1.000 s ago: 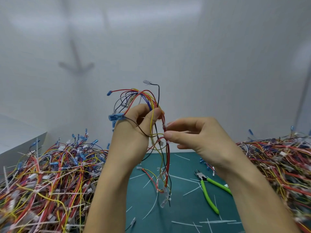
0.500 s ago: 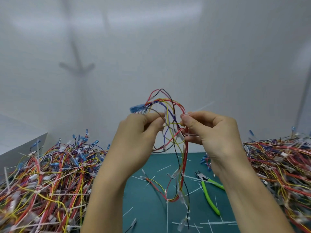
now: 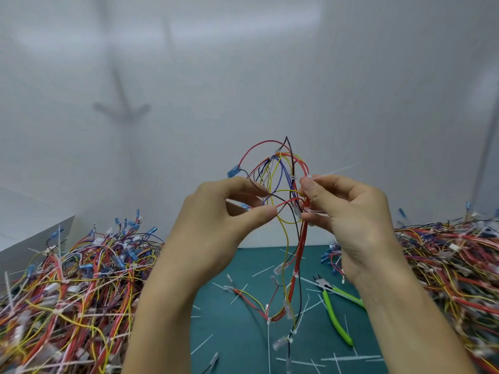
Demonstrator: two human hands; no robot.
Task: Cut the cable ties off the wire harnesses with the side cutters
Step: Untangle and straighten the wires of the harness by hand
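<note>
Head view: heaped harness piles [image 3: 81, 279] are seen either side of the green mat [image 3: 237, 333]. One wire harness [image 3: 286, 184] is held raised above it, loose wires pinched by the left hand [image 3: 216, 225], bundle gripped by the curled right hand [image 3: 351, 220]. Side cutters [image 3: 334, 311] are laid on the mat, ungripped. A white cable tie [image 3: 332, 171] is seen at the right fingertips.

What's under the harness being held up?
Under the wire harness: the teal cutting mat, strewn with cut cable ties; green-handled side cutters lie to the right. Forearms cover parts of the mat.

Workshop, wiring rework stn: green cutting mat [image 3: 237, 333], wire-harness heap [image 3: 67, 287] L of mat, another heap [image 3: 453, 265] R, side cutters [image 3: 334, 311] on it.
</note>
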